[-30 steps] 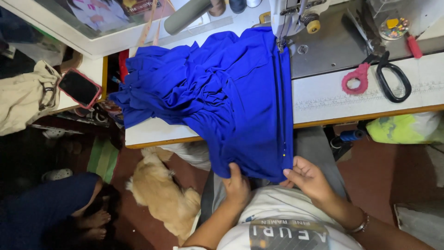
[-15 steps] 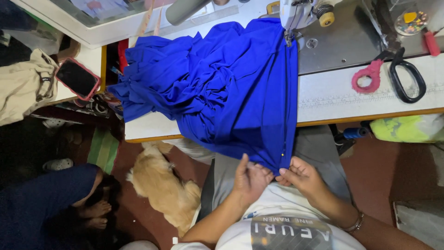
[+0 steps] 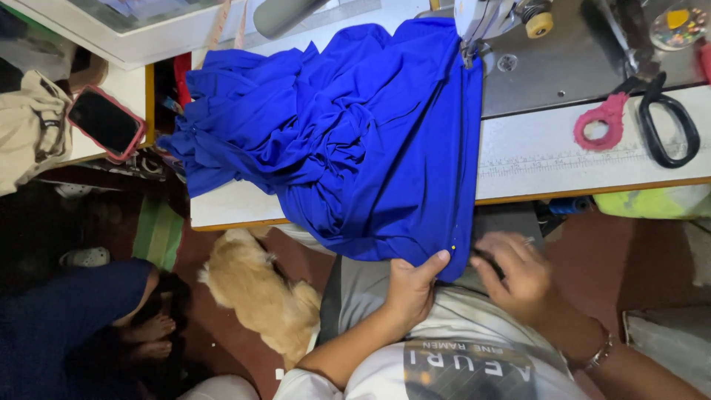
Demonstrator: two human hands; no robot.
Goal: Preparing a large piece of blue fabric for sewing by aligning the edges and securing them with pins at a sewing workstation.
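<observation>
A bright blue fabric (image 3: 355, 141) lies bunched over the white sewing table (image 3: 563, 159) and hangs off its near edge into my lap. Its right edge runs straight up under the sewing machine's needle foot (image 3: 468, 52). My left hand (image 3: 412, 285) pinches the fabric's lower hem from below, thumb on top, beside a yellow-headed pin (image 3: 453, 247). My right hand (image 3: 518, 274) rests just right of that hem corner, fingers curled over the edge at my lap; what it grips is hidden.
Scissors with one pink and one black handle (image 3: 637, 118) lie on the table to the right. A phone in a red case (image 3: 105, 122) lies on a side surface at left. A tan dog (image 3: 259, 292) lies on the floor beside my legs; another person crouches lower left (image 3: 74, 318).
The fabric's lower hem has been drawn down and to the right. My left hand slid right along the hem to the corner; my right hand shifted slightly right.
</observation>
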